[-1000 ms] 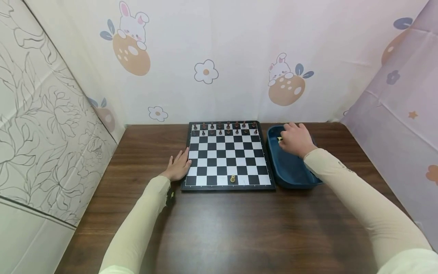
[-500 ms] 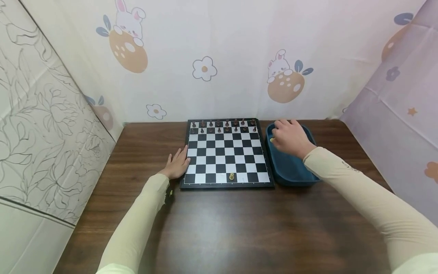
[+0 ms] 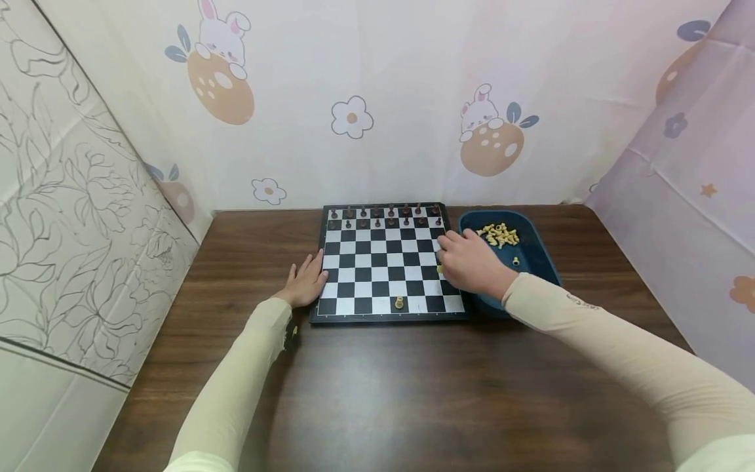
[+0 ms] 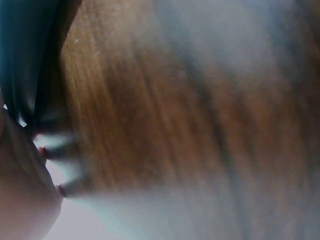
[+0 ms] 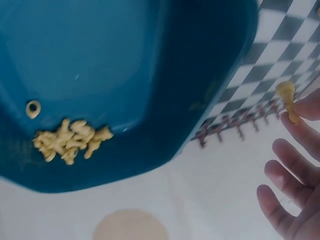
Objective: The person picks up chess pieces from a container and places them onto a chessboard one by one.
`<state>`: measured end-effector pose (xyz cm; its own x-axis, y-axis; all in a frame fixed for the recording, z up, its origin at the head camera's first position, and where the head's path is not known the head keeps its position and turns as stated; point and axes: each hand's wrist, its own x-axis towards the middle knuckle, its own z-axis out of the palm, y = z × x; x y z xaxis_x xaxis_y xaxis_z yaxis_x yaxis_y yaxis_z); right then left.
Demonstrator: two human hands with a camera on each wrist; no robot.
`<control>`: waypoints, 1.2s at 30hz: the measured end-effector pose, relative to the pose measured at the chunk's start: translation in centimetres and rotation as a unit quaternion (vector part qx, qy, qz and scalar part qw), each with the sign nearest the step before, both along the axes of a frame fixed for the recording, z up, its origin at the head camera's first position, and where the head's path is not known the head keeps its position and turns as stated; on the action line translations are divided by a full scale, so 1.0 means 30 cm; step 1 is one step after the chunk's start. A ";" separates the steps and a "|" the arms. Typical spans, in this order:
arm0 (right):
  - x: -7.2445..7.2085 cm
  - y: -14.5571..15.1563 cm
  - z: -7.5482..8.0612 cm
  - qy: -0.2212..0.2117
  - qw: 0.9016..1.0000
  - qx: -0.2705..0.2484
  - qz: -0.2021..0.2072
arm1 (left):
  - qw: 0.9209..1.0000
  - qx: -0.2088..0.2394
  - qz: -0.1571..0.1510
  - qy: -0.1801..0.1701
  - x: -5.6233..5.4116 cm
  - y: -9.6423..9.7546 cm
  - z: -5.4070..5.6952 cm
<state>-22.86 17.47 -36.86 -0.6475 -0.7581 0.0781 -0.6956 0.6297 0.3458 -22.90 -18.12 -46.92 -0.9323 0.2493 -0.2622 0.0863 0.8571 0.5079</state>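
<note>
My right hand (image 3: 472, 263) is over the right side of the chessboard (image 3: 380, 270). Its thumb and index finger pinch a yellow chess piece (image 5: 286, 92) by the narrow end, broad end outward; the other fingers spread loosely. Flat beside the board's left edge lies my left hand (image 3: 305, 282), fingers extended and touching the frame. One yellow chess piece (image 3: 399, 303) stands on the nearest row. Along the far side, dark red chess pieces (image 3: 377, 223) fill two rows. More yellow chess pieces (image 5: 70, 140) lie heaped in the blue tray (image 5: 90, 60).
The tray touches or nearly meets the board's right side, its near part hidden under my right forearm. One yellow piece (image 3: 516, 261) lies apart from the heap. Brown wooden table (image 3: 377, 400) surrounds everything, with a printed curtain (image 3: 413, 151) along the back.
My right hand has lifted out of the tray and moved left over the board with a yellow chess piece, uncovering the heap. The left hand stays by the board.
</note>
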 end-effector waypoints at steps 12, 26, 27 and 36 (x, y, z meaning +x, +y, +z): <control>0.076 -0.070 -0.066 -0.010 0.997 -0.020 0.072 | 1.000 0.000 0.003 0.000 -0.002 -0.004 -0.007; 0.109 -0.115 -0.113 -0.029 0.996 -0.010 0.089 | 1.000 -0.003 0.004 0.002 -0.003 -0.002 -0.011; 0.109 -0.118 -0.116 -0.030 0.996 -0.009 0.087 | 1.000 -0.003 0.003 0.002 -0.003 -0.002 -0.009; 0.115 -0.139 -0.127 -0.043 0.995 0.003 0.088 | 1.000 -0.011 -0.007 0.006 0.001 -0.001 -0.010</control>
